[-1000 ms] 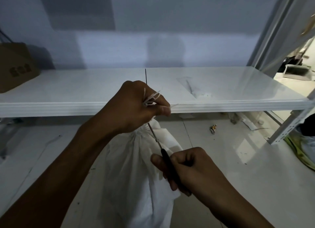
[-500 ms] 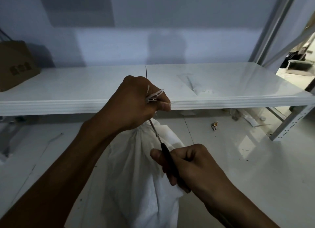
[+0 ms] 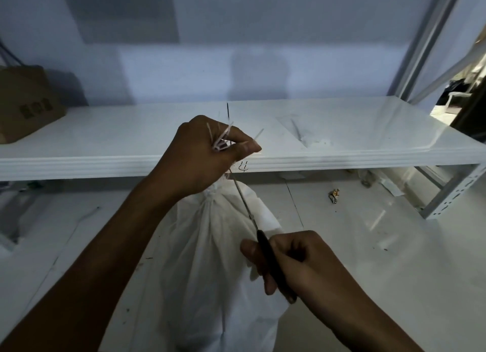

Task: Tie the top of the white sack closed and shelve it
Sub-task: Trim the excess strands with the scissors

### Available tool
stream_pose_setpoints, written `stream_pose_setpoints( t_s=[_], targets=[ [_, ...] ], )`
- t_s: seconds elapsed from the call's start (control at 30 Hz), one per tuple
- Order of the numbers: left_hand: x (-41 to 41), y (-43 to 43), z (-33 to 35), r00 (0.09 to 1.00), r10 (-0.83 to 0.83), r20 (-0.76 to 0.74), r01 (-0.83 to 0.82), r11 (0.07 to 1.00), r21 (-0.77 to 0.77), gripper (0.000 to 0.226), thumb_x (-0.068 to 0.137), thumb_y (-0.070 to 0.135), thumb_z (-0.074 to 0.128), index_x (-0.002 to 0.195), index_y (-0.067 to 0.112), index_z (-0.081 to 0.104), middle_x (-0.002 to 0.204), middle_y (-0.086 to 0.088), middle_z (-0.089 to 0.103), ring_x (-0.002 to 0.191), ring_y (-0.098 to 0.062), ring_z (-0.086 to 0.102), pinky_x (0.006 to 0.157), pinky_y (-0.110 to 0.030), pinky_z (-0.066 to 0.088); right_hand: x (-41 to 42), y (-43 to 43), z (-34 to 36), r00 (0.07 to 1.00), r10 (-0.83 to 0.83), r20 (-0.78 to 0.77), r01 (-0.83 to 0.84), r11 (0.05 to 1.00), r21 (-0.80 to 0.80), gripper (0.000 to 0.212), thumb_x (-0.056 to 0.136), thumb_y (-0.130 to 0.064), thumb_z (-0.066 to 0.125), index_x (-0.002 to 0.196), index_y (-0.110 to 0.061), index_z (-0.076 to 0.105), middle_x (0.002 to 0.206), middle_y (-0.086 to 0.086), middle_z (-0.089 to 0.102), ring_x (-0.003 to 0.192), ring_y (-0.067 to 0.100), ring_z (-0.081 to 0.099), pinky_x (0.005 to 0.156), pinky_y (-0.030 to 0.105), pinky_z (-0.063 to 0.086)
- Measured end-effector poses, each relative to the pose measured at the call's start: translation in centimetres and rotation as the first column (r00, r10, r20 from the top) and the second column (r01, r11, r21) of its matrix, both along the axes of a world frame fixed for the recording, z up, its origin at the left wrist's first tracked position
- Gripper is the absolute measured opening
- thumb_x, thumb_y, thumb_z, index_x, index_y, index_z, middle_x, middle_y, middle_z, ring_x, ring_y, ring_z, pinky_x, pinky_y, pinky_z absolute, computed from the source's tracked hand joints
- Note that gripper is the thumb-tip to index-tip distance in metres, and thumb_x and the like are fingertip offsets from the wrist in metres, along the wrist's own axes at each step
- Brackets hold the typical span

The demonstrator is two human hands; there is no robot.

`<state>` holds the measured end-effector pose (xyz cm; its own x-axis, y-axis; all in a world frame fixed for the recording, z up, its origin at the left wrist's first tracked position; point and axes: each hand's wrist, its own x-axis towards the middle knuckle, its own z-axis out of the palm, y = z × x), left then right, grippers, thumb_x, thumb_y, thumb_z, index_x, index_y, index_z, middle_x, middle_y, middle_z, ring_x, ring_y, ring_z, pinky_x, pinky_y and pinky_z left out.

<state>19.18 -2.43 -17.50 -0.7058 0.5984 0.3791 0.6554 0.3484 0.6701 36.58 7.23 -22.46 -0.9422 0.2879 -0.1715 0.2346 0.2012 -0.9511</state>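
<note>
Pinches white strands [image 3: 221, 141] at the gathered neck of the white sack [image 3: 210, 259] in the left hand [image 3: 200, 159], fingers curled, thumb pressed across; holds the sack just before the white shelf [image 3: 342, 157], below its edge (bottom out of frame). Grips the black handle of a thin metal tool [image 3: 260, 236] in the right hand [image 3: 302, 262], fingers wrapped round it; slants the shaft up toward the neck, tip hidden behind the left hand.

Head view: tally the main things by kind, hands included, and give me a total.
Hands: 2, left hand and right hand
White sack: 1
Black-handled tool: 1
Cardboard box: 1
White shelf: 1
Total: 6
</note>
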Motion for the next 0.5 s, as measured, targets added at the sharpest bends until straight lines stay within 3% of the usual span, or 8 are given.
stream_pose_setpoints(
  t_s=[0.07,0.17,0.27,0.37,0.5],
  targets=[
    [-0.2,-0.1,0.0,1.000,0.001,0.008,-0.001,1.000,0.007,0.014,0.085,0.038,0.070,0.092,0.031,0.079,0.091,0.015,0.076,0.087,0.005,0.068,0.086,-0.026,0.054,0.0,0.3,-0.1,0.998,-0.054,-0.018,0.054,0.998,-0.020,0.052,0.070,-0.058,0.069,0.053,-0.009,0.066,0.049,0.001,0.063,0.044,0.010,0.051,0.049,0.019,0.041],
    [-0.2,-0.3,0.1,1.000,-0.018,0.000,0.018,1.000,-0.022,0.020,0.086,0.038,0.068,0.106,0.038,0.074,0.103,0.019,0.073,0.092,0.014,0.063,0.084,-0.005,0.045,-0.2,0.8,-0.2,0.969,-0.233,-0.081,0.222,0.968,-0.121,0.059,0.067,-0.062,0.072,0.058,-0.004,0.066,0.054,0.008,0.065,0.045,0.012,0.049,0.045,0.017,0.037],
    [-0.1,-0.4,0.2,0.999,-0.026,-0.030,0.023,0.997,-0.071,0.036,0.086,0.042,0.067,0.122,0.043,0.064,0.107,0.020,0.072,0.083,0.010,0.064,0.083,-0.001,0.040,-0.5,1.1,-0.3,0.923,-0.362,-0.131,0.330,0.919,-0.215,0.054,0.066,-0.061,0.072,0.059,-0.008,0.067,0.058,0.008,0.065,0.048,0.013,0.048,0.048,0.020,0.037],
    [0.1,-0.4,0.3,0.999,-0.038,-0.037,0.036,0.998,-0.057,0.040,0.088,0.040,0.065,0.128,0.041,0.059,0.093,0.031,0.069,0.079,0.007,0.062,0.085,-0.002,0.039,-0.7,1.1,-0.3,0.898,-0.411,-0.159,0.361,0.892,-0.273,0.050,0.064,-0.059,0.063,0.064,-0.009,0.068,0.061,0.005,0.067,0.051,0.012,0.049,0.054,0.026,0.040],
    [0.2,-0.9,0.9,0.996,-0.066,-0.067,0.067,0.998,0.014,0.035,0.089,0.033,0.066,0.123,0.038,0.062,0.066,0.028,0.064,0.053,0.004,0.052,0.066,-0.004,0.035,-1.0,1.1,-1.0,0.870,-0.445,-0.212,0.382,0.880,-0.282,0.055,0.063,-0.057,0.075,0.076,-0.005,0.068,0.071,0.010,0.068,0.063,0.013,0.058,0.065,0.029,0.048]
  ],
)
